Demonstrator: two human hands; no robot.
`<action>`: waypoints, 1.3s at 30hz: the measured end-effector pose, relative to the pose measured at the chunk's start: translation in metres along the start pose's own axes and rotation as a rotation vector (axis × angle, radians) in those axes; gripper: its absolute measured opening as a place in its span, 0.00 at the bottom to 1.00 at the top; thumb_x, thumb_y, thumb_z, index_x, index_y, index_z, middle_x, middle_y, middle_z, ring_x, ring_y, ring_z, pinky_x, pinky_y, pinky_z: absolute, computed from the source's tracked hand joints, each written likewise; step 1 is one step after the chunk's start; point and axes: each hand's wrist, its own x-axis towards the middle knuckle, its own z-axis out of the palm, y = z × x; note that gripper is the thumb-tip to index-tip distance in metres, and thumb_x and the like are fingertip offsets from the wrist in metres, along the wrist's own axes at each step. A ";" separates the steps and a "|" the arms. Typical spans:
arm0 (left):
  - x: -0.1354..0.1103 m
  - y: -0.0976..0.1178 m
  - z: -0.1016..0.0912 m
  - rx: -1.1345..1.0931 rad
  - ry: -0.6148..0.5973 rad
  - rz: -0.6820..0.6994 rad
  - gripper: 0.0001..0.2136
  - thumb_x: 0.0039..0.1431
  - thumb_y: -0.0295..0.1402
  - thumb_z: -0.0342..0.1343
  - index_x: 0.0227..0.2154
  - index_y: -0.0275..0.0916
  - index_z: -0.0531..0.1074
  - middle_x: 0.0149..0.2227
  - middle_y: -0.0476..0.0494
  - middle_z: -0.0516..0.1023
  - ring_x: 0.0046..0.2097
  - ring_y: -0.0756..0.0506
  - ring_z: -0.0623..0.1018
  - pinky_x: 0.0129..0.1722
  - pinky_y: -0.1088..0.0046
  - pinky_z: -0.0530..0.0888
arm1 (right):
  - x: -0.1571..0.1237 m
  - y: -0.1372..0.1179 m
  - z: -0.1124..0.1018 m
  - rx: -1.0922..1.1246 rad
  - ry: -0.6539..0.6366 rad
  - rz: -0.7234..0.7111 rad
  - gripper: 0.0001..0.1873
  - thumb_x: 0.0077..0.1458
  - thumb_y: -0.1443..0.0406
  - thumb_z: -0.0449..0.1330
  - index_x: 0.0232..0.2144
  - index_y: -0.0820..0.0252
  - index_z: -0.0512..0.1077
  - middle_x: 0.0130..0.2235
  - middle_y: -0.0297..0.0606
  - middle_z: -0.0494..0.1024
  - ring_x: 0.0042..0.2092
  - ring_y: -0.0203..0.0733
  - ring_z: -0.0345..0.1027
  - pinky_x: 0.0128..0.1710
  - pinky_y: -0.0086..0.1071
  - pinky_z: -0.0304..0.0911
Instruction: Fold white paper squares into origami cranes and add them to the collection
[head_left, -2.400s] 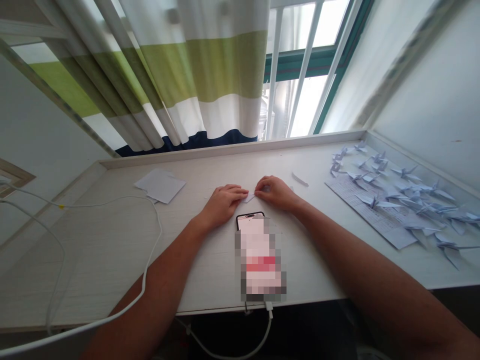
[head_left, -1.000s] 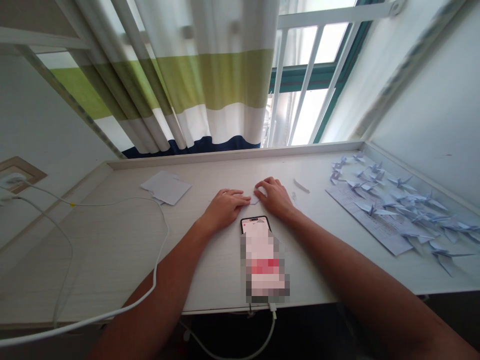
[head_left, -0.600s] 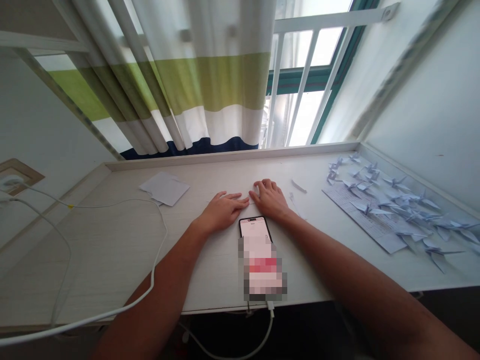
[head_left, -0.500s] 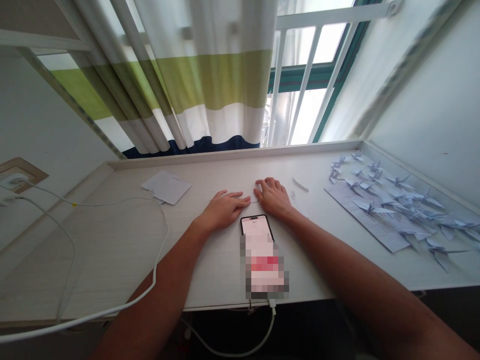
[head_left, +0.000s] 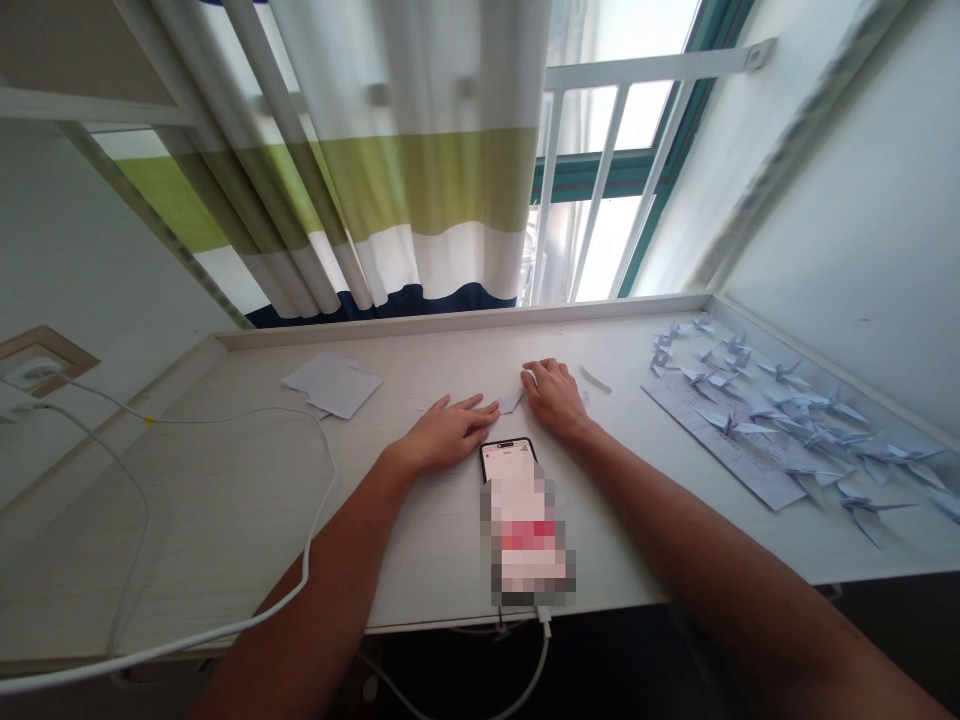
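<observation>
Between my hands lies a small piece of folded white paper [head_left: 511, 402] on the white desk, partly covered. My left hand [head_left: 448, 430] rests flat with its fingers stretched out, the fingertips at the paper's left edge. On the other side is my right hand [head_left: 553, 398], palm down with loosely bent fingers spread on the desk, close to the paper's right edge. Whether those fingers touch the paper is hard to see. Just in front of the hands lies a phone [head_left: 510, 462], its screen lit and mostly blurred out.
Many folded paper cranes [head_left: 784, 372] cover the right side, some on a printed sheet [head_left: 750, 470]. A curled paper strip [head_left: 596, 379] lies beyond my right hand. White sheets [head_left: 349, 385] are stacked at left. A white cable [head_left: 330, 470] crosses my left forearm; another plugs into the phone.
My right hand has shifted slightly right, away from my left hand, and more of the folded paper shows between them. The view has tilted up a little.
</observation>
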 end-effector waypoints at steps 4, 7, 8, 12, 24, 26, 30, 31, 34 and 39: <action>0.000 0.001 0.000 -0.007 -0.018 -0.010 0.22 0.71 0.37 0.44 0.65 0.54 0.63 0.70 0.48 0.61 0.73 0.42 0.54 0.70 0.46 0.48 | -0.003 -0.011 0.005 0.004 -0.061 -0.116 0.25 0.67 0.54 0.50 0.59 0.59 0.68 0.60 0.51 0.68 0.62 0.55 0.59 0.62 0.46 0.54; -0.001 0.001 -0.001 -0.019 -0.046 -0.019 0.23 0.71 0.38 0.44 0.66 0.53 0.61 0.71 0.48 0.59 0.74 0.42 0.52 0.70 0.46 0.46 | -0.005 -0.012 0.006 -0.050 -0.102 -0.108 0.25 0.68 0.53 0.50 0.61 0.56 0.66 0.62 0.51 0.65 0.64 0.55 0.57 0.64 0.48 0.51; -0.001 0.001 -0.001 -0.022 -0.054 -0.022 0.22 0.71 0.38 0.44 0.66 0.53 0.61 0.71 0.48 0.58 0.74 0.41 0.52 0.70 0.45 0.46 | -0.005 -0.011 0.006 -0.064 -0.106 -0.090 0.25 0.69 0.54 0.49 0.62 0.55 0.66 0.63 0.50 0.65 0.64 0.55 0.56 0.64 0.49 0.50; -0.003 0.000 -0.001 -0.035 -0.066 -0.022 0.23 0.71 0.38 0.43 0.67 0.53 0.60 0.71 0.49 0.57 0.74 0.41 0.51 0.69 0.43 0.45 | -0.005 -0.002 0.001 -0.099 -0.095 -0.041 0.24 0.70 0.55 0.47 0.63 0.52 0.66 0.62 0.50 0.66 0.64 0.56 0.56 0.63 0.50 0.50; 0.010 0.005 0.004 -0.096 0.240 0.087 0.15 0.68 0.35 0.50 0.49 0.43 0.80 0.56 0.44 0.79 0.56 0.40 0.74 0.58 0.59 0.71 | 0.002 0.014 -0.017 0.043 -0.014 0.058 0.27 0.70 0.57 0.44 0.34 0.61 0.79 0.44 0.49 0.79 0.49 0.52 0.69 0.49 0.41 0.61; 0.012 0.007 0.005 -0.134 0.268 0.108 0.14 0.67 0.35 0.50 0.45 0.42 0.81 0.52 0.41 0.81 0.53 0.40 0.75 0.57 0.60 0.71 | -0.001 0.008 -0.017 0.078 -0.029 0.054 0.25 0.68 0.53 0.49 0.34 0.59 0.80 0.43 0.48 0.79 0.49 0.53 0.69 0.49 0.42 0.61; 0.014 0.009 0.009 -0.281 0.300 0.087 0.12 0.67 0.35 0.52 0.42 0.41 0.81 0.44 0.40 0.80 0.44 0.44 0.78 0.48 0.65 0.75 | -0.009 -0.004 -0.013 0.135 -0.084 -0.031 0.15 0.60 0.53 0.60 0.37 0.56 0.80 0.47 0.45 0.77 0.54 0.55 0.66 0.54 0.47 0.59; 0.014 0.008 0.009 -0.309 0.323 0.063 0.12 0.66 0.35 0.52 0.44 0.41 0.80 0.43 0.41 0.80 0.42 0.44 0.78 0.45 0.66 0.76 | -0.010 -0.006 -0.012 0.147 -0.100 -0.041 0.13 0.59 0.55 0.62 0.37 0.56 0.80 0.47 0.44 0.76 0.54 0.54 0.66 0.54 0.47 0.58; 0.016 0.006 0.010 -0.310 0.443 -0.057 0.15 0.64 0.35 0.55 0.51 0.40 0.77 0.44 0.40 0.79 0.45 0.43 0.77 0.47 0.64 0.76 | -0.010 -0.007 -0.010 0.201 -0.134 -0.046 0.08 0.58 0.59 0.63 0.35 0.56 0.78 0.46 0.42 0.77 0.53 0.51 0.67 0.55 0.47 0.58; 0.017 0.000 0.011 -0.328 0.432 -0.152 0.13 0.60 0.40 0.59 0.43 0.40 0.79 0.44 0.40 0.81 0.51 0.38 0.76 0.55 0.57 0.71 | -0.008 -0.003 -0.011 0.447 -0.094 -0.124 0.07 0.59 0.60 0.60 0.34 0.57 0.74 0.41 0.38 0.79 0.47 0.45 0.70 0.52 0.43 0.61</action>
